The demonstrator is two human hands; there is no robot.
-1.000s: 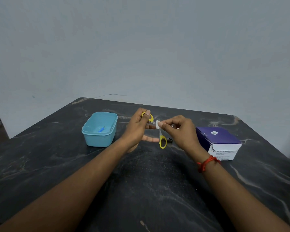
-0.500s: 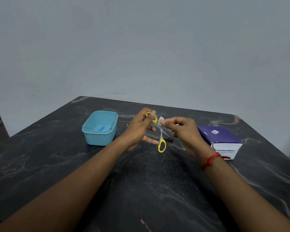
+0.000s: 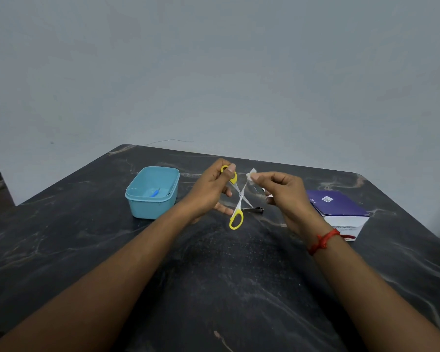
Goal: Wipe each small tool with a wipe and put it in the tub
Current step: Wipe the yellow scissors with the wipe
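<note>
Small scissors (image 3: 237,214) with yellow handles hang spread apart above the dark table. My left hand (image 3: 211,190) grips their upper yellow ring, and the lower ring dangles free. My right hand (image 3: 281,190) pinches a small white wipe (image 3: 251,175) at the tip of one blade. The light blue tub (image 3: 137,199) stands to the left of my left hand, with a small blue tool (image 3: 154,192) lying inside. A metal nail clipper (image 3: 253,210) rests on the table behind the scissors, between my hands.
A purple and white box (image 3: 339,208) lies on the dark marble table (image 3: 226,288) to the right of my right hand. A pale wall rises just behind the table's far edge. A red thread band circles my right wrist.
My right hand has slid the wipe up along a blade to its tip. The scissors have spread wider, and both hands have risen a little.
</note>
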